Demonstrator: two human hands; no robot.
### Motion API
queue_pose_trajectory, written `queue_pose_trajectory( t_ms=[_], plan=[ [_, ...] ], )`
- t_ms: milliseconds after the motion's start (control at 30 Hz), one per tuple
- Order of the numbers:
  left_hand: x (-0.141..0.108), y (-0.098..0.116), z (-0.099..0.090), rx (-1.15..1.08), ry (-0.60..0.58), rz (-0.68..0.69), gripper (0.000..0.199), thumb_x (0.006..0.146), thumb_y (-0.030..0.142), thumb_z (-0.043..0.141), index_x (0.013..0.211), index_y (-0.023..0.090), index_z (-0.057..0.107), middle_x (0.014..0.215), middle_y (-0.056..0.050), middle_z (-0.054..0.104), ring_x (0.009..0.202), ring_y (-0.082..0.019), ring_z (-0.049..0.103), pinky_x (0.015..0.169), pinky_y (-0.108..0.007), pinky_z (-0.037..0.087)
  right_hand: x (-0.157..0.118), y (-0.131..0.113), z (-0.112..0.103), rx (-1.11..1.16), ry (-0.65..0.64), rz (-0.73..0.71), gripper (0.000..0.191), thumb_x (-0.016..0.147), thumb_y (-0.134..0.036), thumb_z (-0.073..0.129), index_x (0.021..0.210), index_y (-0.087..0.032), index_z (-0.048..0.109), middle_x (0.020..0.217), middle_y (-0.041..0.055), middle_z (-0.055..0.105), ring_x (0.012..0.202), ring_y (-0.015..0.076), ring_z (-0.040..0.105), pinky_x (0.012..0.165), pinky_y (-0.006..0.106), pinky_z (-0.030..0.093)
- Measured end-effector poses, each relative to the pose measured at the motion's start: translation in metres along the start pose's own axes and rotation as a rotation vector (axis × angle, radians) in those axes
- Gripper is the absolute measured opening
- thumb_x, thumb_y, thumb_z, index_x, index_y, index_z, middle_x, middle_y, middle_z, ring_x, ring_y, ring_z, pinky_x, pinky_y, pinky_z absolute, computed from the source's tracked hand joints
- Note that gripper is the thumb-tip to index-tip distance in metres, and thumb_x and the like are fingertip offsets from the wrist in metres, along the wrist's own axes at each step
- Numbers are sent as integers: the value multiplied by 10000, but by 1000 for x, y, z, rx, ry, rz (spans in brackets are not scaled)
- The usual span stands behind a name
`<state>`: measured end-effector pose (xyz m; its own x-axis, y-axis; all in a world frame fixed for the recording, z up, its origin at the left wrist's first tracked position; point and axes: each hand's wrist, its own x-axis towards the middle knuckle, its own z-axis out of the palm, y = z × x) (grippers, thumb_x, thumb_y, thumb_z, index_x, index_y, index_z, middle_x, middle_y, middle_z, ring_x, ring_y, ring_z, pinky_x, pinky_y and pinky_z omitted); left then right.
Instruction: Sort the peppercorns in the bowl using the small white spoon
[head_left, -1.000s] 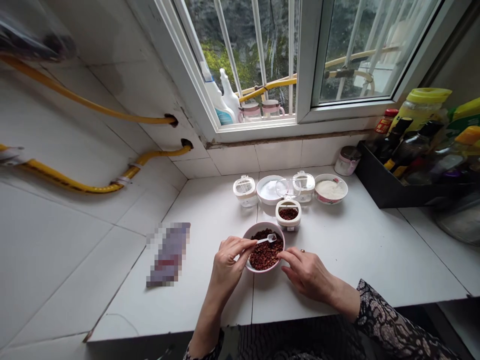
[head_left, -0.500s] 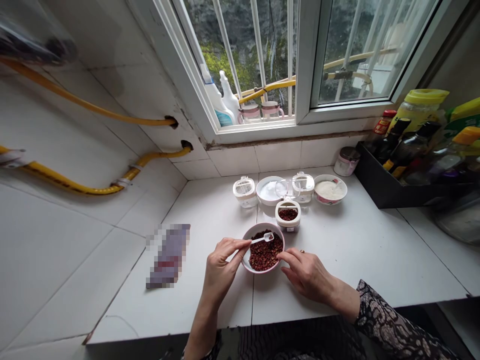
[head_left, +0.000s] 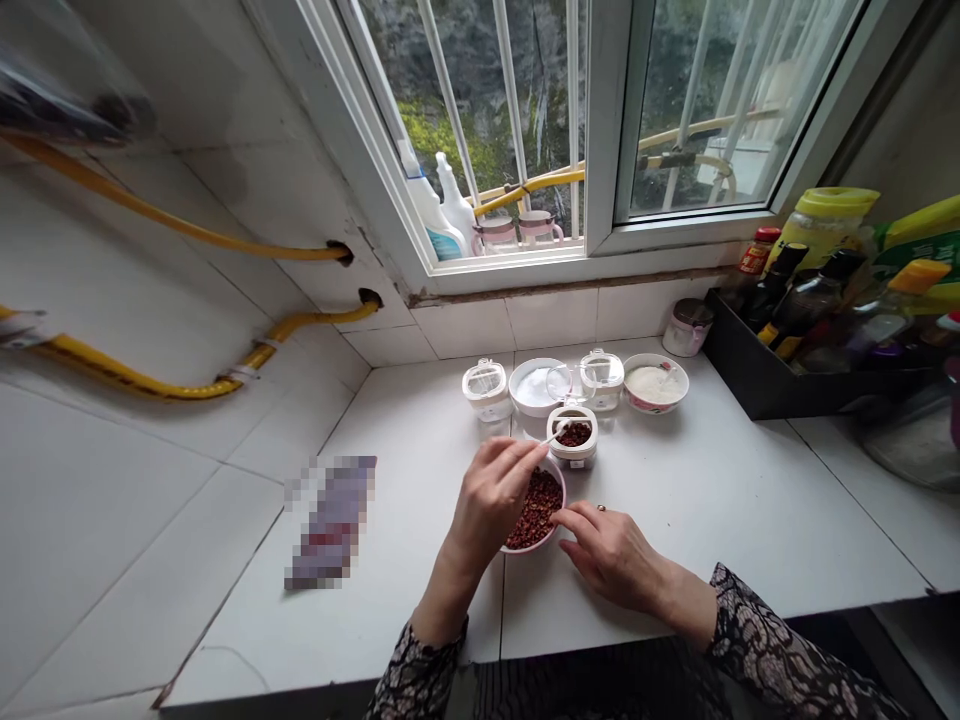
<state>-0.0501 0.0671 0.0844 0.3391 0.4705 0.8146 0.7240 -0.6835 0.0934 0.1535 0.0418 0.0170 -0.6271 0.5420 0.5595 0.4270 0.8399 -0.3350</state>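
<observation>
My left hand [head_left: 491, 490] pinches the handle of a small white spoon [head_left: 556, 434], whose tip is at the opening of a jar [head_left: 572, 450] with an open lid. Dark red peppercorns show inside that jar. Below it, a bowl [head_left: 536, 510] of the same peppercorns is partly covered by my left hand. The fingertips of my right hand [head_left: 611, 552] touch the bowl's right rim, thumb and fingers bent around its edge. Behind the jar are a bowl of white powder [head_left: 538, 387] and another clear jar [head_left: 602, 380].
A third clear jar [head_left: 487, 390] is at the back left. A bowl of pale grains [head_left: 656, 384] and a lidded jar [head_left: 687, 328] are at the back right, beside a black bin [head_left: 780, 385] of bottles. A blurred purple packet [head_left: 334, 522] lies on the left.
My left hand has moved up and right, carrying the spoon from over the bowl to the jar's opening. My right hand has stayed at the bowl's rim. The view has shifted slightly.
</observation>
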Motion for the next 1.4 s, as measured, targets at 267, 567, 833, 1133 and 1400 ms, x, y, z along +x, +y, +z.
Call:
queue_pose_trajectory(
  t_ms=[267,567,833,1133,1400],
  plan=[
    [-11,-1,-8,-62,55,-92,277,970,73,561,1153,210,717,969,-68,775,878,-189,657,785,-328,565,0,0,-1,13,-2,-6,314,976,-133,485,1289,-163,481,1018,105,701,787,196,705,628,281,564],
    [-53,-12,-40,-257,-46,-461,140,939,216,671,1009,258,784,873,-21,772,802,-178,688,705,-292,567,0,0,-1,14,9,-18,298,995,-144,458,1291,-158,479,1029,114,699,802,194,705,632,279,566],
    [-65,-11,-21,-229,-201,-470,165,955,232,627,981,265,786,864,-26,788,792,-195,687,735,-339,534,0,0,-1,5,14,-12,285,1005,-147,444,1287,-165,486,1028,107,701,804,187,707,642,275,568],
    [-66,-8,-22,-237,-242,-460,172,948,213,633,994,285,782,862,1,789,799,-190,680,773,-347,486,1,-1,-2,6,13,-19,288,992,-132,468,1278,-148,494,1022,115,699,798,192,702,634,278,564],
    [-64,-7,-24,-244,-277,-478,176,949,223,627,981,288,788,852,-2,790,793,-194,678,769,-349,487,0,0,-1,15,7,-15,302,991,-133,467,1292,-151,489,1031,115,700,816,190,706,654,277,572]
  ],
)
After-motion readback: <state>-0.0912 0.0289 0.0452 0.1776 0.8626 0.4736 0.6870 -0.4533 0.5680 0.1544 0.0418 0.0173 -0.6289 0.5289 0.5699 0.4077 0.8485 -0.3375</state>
